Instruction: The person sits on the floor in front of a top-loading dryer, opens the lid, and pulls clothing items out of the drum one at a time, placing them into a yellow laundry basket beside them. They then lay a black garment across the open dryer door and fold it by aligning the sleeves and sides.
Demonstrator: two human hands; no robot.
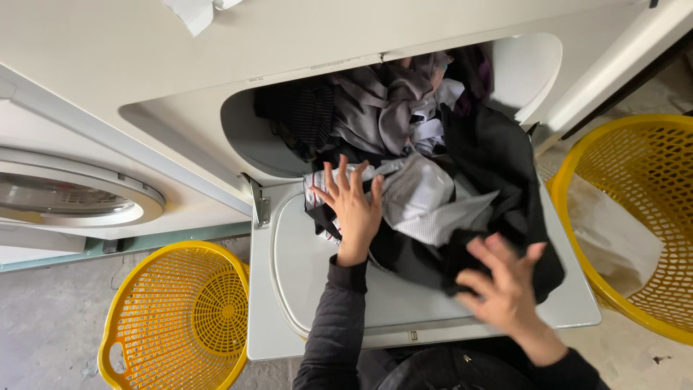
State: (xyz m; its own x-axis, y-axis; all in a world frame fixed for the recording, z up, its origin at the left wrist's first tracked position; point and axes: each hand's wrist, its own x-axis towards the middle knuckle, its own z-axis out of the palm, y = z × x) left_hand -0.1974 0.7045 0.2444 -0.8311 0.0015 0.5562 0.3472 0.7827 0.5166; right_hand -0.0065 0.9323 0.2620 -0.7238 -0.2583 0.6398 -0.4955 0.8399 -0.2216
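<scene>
Head view: a heap of laundry point(433, 166) spills out of the round opening of a white front-loading dryer point(144, 65) onto its dropped-down door point(317, 289). The heap mixes dark garments, grey shirts and a light striped piece point(426, 206) near the middle; part of it is inside the drum, part lies on the door's inner face.

The left hand point(354, 206) lies flat on the near left edge of the heap, fingers spread wide and pointing to the far side, palm pressing on the cloth and gripping nothing. The right hand point(505, 285), blurred, hovers at the near right edge of the heap over a black garment point(505, 173); its fingers are spread and slightly curled, and whether they touch the fabric cannot be told. Both arms wear dark sleeves point(332, 332).

A yellow perforated plastic laundry basket point(180, 318) stands on the grey floor at near left, just beside the door. A second yellow basket point(635, 209) stands at the right, with a pale cloth point(613, 238) inside. At far left a neighbouring machine's round glass door point(65, 195) shows. A white paper slip point(191, 11) lies at the top edge on the dryer, its markings too small to tell.
</scene>
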